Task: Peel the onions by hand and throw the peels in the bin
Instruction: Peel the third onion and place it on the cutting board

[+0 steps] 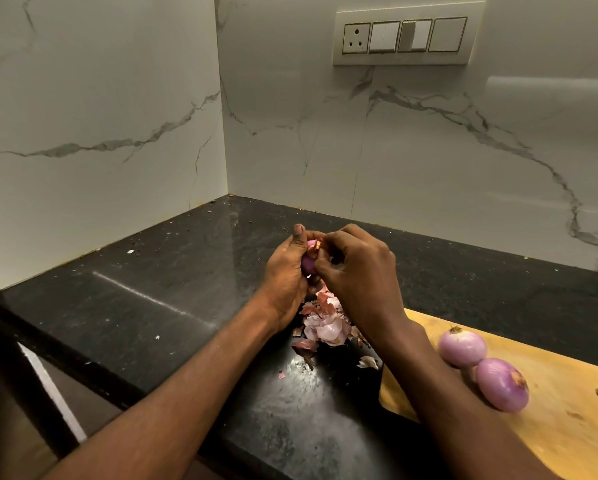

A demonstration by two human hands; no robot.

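My left hand [285,271] grips a small purple onion [308,263] above the black counter, thumb raised beside it. My right hand [354,268] is curled over the onion's top and pinches a bit of brownish skin [316,244] there. Most of the onion is hidden between the two hands. Directly below them lies a pile of pink and brown peels [325,327] on the counter. Two peeled purple onions, one [462,348] and the other [502,384], lie side by side on a wooden cutting board [567,410] at the right. No bin is in view.
The black stone counter [152,292] runs into a corner of white marble walls. A switch panel [405,36] sits high on the back wall. Small peel scraps [368,362] lie beside the board. The counter's front edge drops off at the lower left.
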